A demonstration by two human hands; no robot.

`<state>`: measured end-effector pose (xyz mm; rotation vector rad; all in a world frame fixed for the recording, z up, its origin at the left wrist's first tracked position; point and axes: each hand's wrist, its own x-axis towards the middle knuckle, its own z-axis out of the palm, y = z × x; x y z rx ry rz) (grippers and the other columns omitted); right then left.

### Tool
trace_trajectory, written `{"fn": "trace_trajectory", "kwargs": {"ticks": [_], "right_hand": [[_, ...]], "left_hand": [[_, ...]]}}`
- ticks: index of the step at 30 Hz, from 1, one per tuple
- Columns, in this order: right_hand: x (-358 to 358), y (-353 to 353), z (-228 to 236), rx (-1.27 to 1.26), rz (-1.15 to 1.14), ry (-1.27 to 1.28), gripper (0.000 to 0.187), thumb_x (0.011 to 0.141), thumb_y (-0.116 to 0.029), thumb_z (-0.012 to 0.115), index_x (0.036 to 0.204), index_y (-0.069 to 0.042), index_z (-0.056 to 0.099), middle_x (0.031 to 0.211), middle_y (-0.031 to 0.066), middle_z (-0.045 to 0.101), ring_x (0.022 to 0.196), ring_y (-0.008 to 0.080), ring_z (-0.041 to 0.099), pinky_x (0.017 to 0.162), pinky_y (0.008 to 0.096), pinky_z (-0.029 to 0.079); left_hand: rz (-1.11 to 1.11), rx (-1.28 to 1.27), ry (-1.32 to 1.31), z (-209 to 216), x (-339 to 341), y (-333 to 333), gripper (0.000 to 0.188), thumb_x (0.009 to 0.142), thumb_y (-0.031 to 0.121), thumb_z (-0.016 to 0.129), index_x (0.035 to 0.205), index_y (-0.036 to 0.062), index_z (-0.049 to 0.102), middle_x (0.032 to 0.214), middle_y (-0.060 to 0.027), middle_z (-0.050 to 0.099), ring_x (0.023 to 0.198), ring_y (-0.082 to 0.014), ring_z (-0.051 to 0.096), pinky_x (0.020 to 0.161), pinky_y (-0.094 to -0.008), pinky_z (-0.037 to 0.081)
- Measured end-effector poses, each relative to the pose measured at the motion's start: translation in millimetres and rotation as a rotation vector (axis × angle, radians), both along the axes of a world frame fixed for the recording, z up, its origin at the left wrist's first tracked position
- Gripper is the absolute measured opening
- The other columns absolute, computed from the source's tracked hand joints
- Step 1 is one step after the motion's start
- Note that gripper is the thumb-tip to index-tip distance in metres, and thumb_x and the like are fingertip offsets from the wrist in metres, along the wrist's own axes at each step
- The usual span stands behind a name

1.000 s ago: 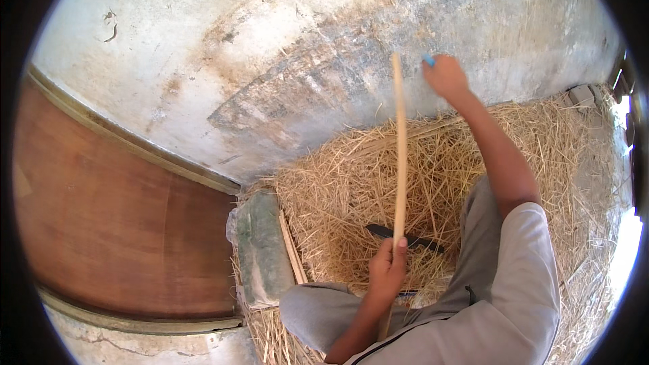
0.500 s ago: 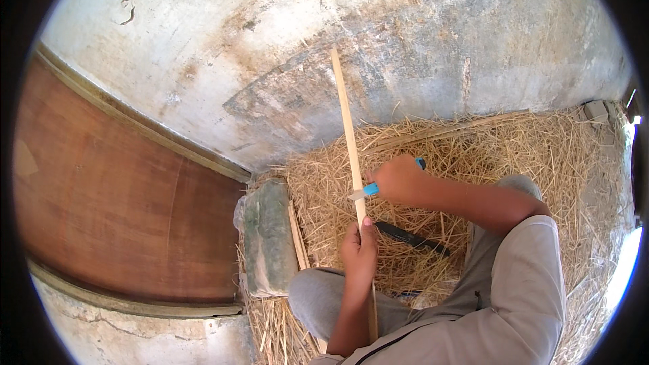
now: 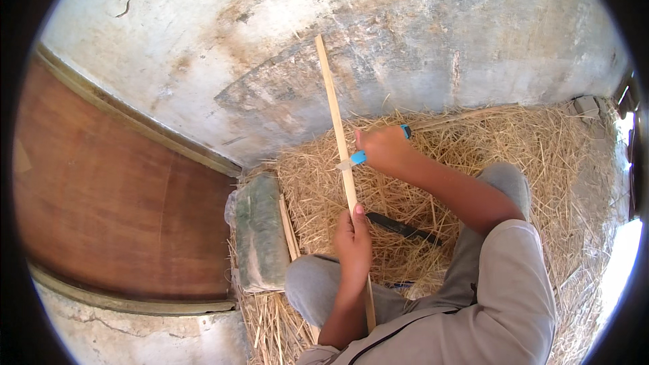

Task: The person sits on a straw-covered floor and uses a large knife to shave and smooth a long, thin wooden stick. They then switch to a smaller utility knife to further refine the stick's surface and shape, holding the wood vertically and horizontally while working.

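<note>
A long, pale wooden strip [image 3: 331, 98] slants up from my lap toward the wall. My left hand [image 3: 353, 240] is closed around its lower part, thumb lying along it. In my right hand [image 3: 385, 149], closed in a fist, is a knife [image 3: 357, 157] with a blue handle. Its short blade lies across the strip, a little beyond my left hand. The handle's dark end sticks out behind the fist. On the straw, just right of my left hand, rests a long, flat black tool [image 3: 403, 228], perhaps a large blade.
Straw [image 3: 541, 155] covers the floor around my crossed legs. A greenish-grey block-shaped bundle [image 3: 262, 233] sits at my left, with thin wooden pieces [image 3: 289, 226] beside it. Beyond stands a stained wall [image 3: 270, 61]; a brown wooden panel [image 3: 122, 196] fills the left side.
My right hand has slid the knife farther up the strip, away from my left hand. The strip's far end has shifted slightly left, as has the whole view.
</note>
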<state>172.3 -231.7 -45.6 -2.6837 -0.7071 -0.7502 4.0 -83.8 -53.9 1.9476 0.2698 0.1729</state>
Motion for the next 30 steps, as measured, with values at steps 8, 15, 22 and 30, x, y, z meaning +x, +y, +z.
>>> {"fn": "trace_trajectory", "kwargs": {"ticks": [8, 15, 22, 30], "right_hand": [[44.6, -12.1, 17.8, 0.106, -0.301, 0.558, 0.022, 0.099, -0.019, 0.055, 0.089, -0.011, 0.072, 0.06, 0.0042, 0.064, 0.051, 0.0258, 0.065, 0.045, 0.039, 0.048], [58.3, -53.2, 15.5, 0.137, -0.435, 0.263, 0.021, 0.095, -0.019, 0.058, 0.093, -0.01, 0.076, 0.081, 0.0112, 0.074, 0.073, 0.0293, 0.073, 0.061, 0.0437, 0.057], [86.2, -148.4, 47.3, 0.516, -0.796, 0.242, 0.031, 0.096, -0.03, 0.058, 0.092, -0.005, 0.076, 0.087, 0.0176, 0.074, 0.082, 0.0362, 0.074, 0.071, 0.0466, 0.06], [46.9, -87.3, 34.0, 0.298, -0.294, 0.427, 0.035, 0.098, -0.034, 0.055, 0.091, -0.006, 0.075, 0.082, 0.0171, 0.072, 0.077, 0.0355, 0.072, 0.071, 0.0467, 0.058]], "left_hand": [[-0.083, -0.063, -0.03, -8.9, 1.8, -3.6, 0.04, 0.107, 0.039, 0.052, 0.084, 0.0074, 0.052, 0.064, 0.0026, 0.046, 0.055, -0.0055, 0.041, 0.049, -0.0246, 0.033], [-0.139, -0.068, 0.06, 10.3, -9.9, -26.1, 0.04, 0.108, 0.037, 0.052, 0.087, 0.0036, 0.055, 0.066, -0.0001, 0.049, 0.061, -0.0089, 0.043, 0.055, -0.0282, 0.038], [-0.394, -0.307, 0.207, 1.2, -43.6, -49.5, 0.037, 0.108, 0.038, 0.051, 0.088, 0.007, 0.055, 0.064, 0.0044, 0.048, 0.056, -0.0043, 0.042, 0.05, -0.025, 0.036], [-0.269, -0.263, 0.24, -11.9, -9.2, -24.2, 0.04, 0.104, 0.042, 0.058, 0.082, 0.0086, 0.053, 0.063, 0.0057, 0.045, 0.055, -0.0047, 0.038, 0.049, -0.0251, 0.032]]}}
